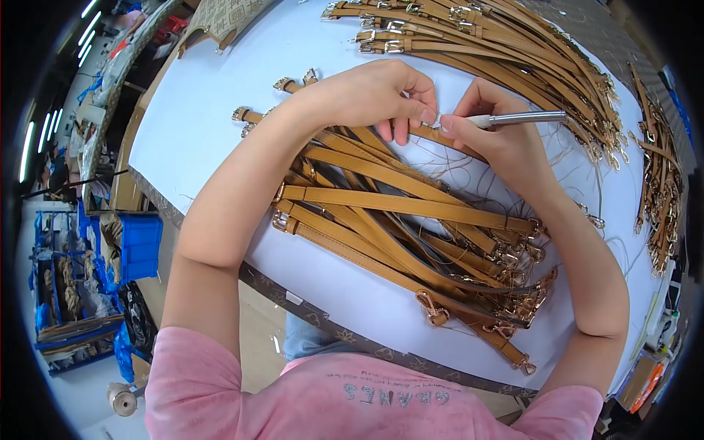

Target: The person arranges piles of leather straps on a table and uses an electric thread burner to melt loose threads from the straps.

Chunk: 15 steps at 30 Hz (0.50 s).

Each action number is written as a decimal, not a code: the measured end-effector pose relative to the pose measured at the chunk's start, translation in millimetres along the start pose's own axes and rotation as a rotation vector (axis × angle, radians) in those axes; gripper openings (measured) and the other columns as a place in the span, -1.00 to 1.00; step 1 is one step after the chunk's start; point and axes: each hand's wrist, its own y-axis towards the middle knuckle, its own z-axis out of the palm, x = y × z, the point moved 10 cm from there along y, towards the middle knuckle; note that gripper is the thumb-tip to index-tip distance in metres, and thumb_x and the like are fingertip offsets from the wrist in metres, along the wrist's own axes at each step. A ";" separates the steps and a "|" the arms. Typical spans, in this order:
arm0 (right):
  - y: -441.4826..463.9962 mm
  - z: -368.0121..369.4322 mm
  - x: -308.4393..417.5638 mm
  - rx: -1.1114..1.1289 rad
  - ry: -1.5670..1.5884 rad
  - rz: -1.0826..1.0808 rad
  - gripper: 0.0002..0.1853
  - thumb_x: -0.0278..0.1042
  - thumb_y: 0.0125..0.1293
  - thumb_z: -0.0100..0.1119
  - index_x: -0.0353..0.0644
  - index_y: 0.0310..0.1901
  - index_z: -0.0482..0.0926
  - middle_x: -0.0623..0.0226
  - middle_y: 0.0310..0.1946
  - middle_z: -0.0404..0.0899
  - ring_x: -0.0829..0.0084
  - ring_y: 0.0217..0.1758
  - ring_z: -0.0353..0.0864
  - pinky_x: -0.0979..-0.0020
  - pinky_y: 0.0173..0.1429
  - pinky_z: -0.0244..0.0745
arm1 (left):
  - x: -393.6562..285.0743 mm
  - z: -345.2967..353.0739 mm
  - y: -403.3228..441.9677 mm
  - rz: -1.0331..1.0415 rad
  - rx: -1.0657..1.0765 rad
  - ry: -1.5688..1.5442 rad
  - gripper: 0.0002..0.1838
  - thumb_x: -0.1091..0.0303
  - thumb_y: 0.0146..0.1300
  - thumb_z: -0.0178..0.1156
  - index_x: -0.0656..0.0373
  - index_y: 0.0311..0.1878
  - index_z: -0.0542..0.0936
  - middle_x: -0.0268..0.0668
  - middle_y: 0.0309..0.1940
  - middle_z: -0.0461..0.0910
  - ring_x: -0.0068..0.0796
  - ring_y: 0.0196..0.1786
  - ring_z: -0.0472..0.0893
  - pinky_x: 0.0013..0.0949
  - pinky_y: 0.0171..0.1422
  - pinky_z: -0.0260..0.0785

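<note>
My left hand (pixel 392 95) has its fingers closed on a tan leather strap (pixel 433 133), with thumb and forefinger near its edge. My right hand (pixel 499 136) grips a pen-like tool (pixel 528 117) with a white front part and a silver barrel. Its tip lies close to my left fingertips. Part of the strap is hidden behind both hands. Below them is a crossed pile of tan leather straps (pixel 411 202) with buckles and metal clasps. Loose threads (pixel 469 176) trail beside the strap.
Another bundle of buckled straps (pixel 484 33) lies along the far side of the white table (pixel 191 132). More straps with clasps (pixel 656 176) hang or lie at the right edge. A blue bin (pixel 139 246) and a rack (pixel 66 286) stand on the left.
</note>
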 end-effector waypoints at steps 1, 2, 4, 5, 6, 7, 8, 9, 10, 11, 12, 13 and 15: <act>0.0 0.0 -0.5 0.000 0.000 0.001 -0.82 -0.39 0.24 0.31 -0.22 -0.38 0.48 0.39 -0.49 0.58 0.72 -0.43 0.52 0.68 -0.36 0.35 | -0.3 -0.2 -0.4 0.000 0.000 0.001 -0.83 0.28 0.41 0.13 0.17 -0.22 0.59 -0.48 -0.46 0.58 -0.72 -0.43 0.60 -0.62 -0.39 0.44; 0.2 0.2 -1.1 0.000 0.008 0.001 -0.82 -0.39 0.24 0.31 -0.23 -0.39 0.48 0.39 -0.49 0.58 0.72 -0.43 0.52 0.68 -0.36 0.36 | -0.8 -0.6 -0.7 -0.001 -0.001 0.003 -0.83 0.28 0.41 0.13 0.17 -0.22 0.59 -0.47 -0.46 0.58 -0.72 -0.43 0.60 -0.62 -0.39 0.44; 0.6 0.2 -1.8 0.001 0.025 0.002 -0.81 -0.39 0.24 0.31 -0.23 -0.39 0.48 0.40 -0.49 0.57 0.71 -0.43 0.53 0.68 -0.36 0.36 | -2.7 -1.1 -1.3 -0.004 0.003 0.000 -0.84 0.32 0.39 0.12 0.20 -0.22 0.59 -0.44 -0.44 0.59 -0.67 -0.41 0.62 -0.59 -0.38 0.46; 0.7 0.1 -2.1 0.001 0.025 0.002 -0.81 -0.39 0.24 0.31 -0.23 -0.39 0.48 0.40 -0.49 0.57 0.71 -0.43 0.53 0.68 -0.36 0.36 | -3.6 -1.0 -1.6 -0.008 0.007 -0.003 -0.85 0.36 0.37 0.11 0.23 -0.23 0.59 -0.40 -0.42 0.60 -0.62 -0.39 0.64 -0.56 -0.37 0.48; 0.8 0.0 -2.1 0.003 0.019 0.001 -0.81 -0.39 0.24 0.31 -0.23 -0.39 0.48 0.40 -0.49 0.57 0.71 -0.42 0.53 0.68 -0.35 0.36 | -3.9 -0.8 -1.7 -0.011 0.010 -0.006 -0.86 0.40 0.35 0.10 0.27 -0.24 0.59 -0.36 -0.40 0.60 -0.58 -0.37 0.66 -0.53 -0.37 0.50; 0.8 0.1 -2.1 0.004 0.015 -0.001 -0.81 -0.39 0.24 0.31 -0.23 -0.38 0.48 0.40 -0.49 0.57 0.71 -0.42 0.54 0.68 -0.35 0.37 | -4.0 -0.8 -1.8 -0.011 0.010 -0.007 -0.86 0.40 0.35 0.10 0.27 -0.24 0.59 -0.36 -0.40 0.60 -0.58 -0.37 0.66 -0.53 -0.37 0.50; 0.9 0.0 -2.1 0.006 0.010 -0.002 -0.81 -0.39 0.24 0.31 -0.23 -0.38 0.48 0.40 -0.49 0.57 0.71 -0.42 0.54 0.68 -0.35 0.37 | -4.1 -1.0 -1.9 -0.011 0.008 -0.006 -0.86 0.40 0.35 0.10 0.26 -0.23 0.59 -0.36 -0.40 0.60 -0.58 -0.37 0.66 -0.53 -0.37 0.50; 1.0 -0.1 -2.2 0.006 0.010 -0.001 -0.81 -0.39 0.24 0.31 -0.23 -0.38 0.48 0.40 -0.49 0.57 0.71 -0.42 0.54 0.68 -0.35 0.37 | -4.1 -1.2 -2.0 -0.010 0.006 -0.004 -0.86 0.40 0.35 0.11 0.26 -0.23 0.60 -0.36 -0.40 0.60 -0.58 -0.37 0.66 -0.53 -0.37 0.50; 1.0 0.0 -1.8 0.008 0.006 -0.003 -0.81 -0.39 0.24 0.31 -0.23 -0.38 0.48 0.40 -0.49 0.56 0.70 -0.42 0.54 0.68 -0.34 0.37 | -4.0 -1.2 -2.0 -0.009 0.004 -0.004 -0.86 0.40 0.35 0.11 0.26 -0.23 0.60 -0.36 -0.40 0.60 -0.58 -0.38 0.66 -0.53 -0.37 0.50; 1.1 0.2 -1.5 0.010 0.001 -0.006 -0.81 -0.39 0.24 0.31 -0.23 -0.38 0.48 0.40 -0.48 0.56 0.70 -0.41 0.54 0.67 -0.33 0.38 | -3.7 -1.0 -1.9 -0.009 0.004 -0.004 -0.86 0.40 0.35 0.11 0.26 -0.23 0.60 -0.36 -0.40 0.60 -0.58 -0.38 0.66 -0.53 -0.37 0.50; 1.0 0.3 -1.4 0.013 -0.003 -0.008 -0.82 -0.39 0.24 0.31 -0.23 -0.38 0.48 0.40 -0.48 0.56 0.70 -0.41 0.55 0.67 -0.33 0.38 | -3.3 -0.8 -1.8 -0.009 0.006 -0.012 -0.86 0.39 0.35 0.11 0.25 -0.23 0.60 -0.36 -0.40 0.60 -0.58 -0.38 0.66 -0.54 -0.37 0.50; 1.1 0.1 -1.9 0.012 -0.003 -0.007 -0.82 -0.39 0.24 0.31 -0.23 -0.38 0.48 0.40 -0.48 0.56 0.70 -0.41 0.55 0.67 -0.33 0.38 | -3.0 -0.7 -1.5 -0.009 0.008 -0.020 -0.86 0.39 0.35 0.11 0.25 -0.23 0.60 -0.36 -0.40 0.60 -0.58 -0.37 0.66 -0.54 -0.37 0.50; 1.3 -0.3 -3.3 0.010 0.011 -0.003 -0.81 -0.39 0.25 0.32 -0.23 -0.37 0.48 0.40 -0.48 0.56 0.69 -0.41 0.55 0.67 -0.31 0.39 | -2.3 -0.8 -1.2 -0.009 0.010 -0.028 -0.86 0.39 0.35 0.11 0.24 -0.23 0.60 -0.36 -0.40 0.60 -0.58 -0.37 0.66 -0.54 -0.37 0.50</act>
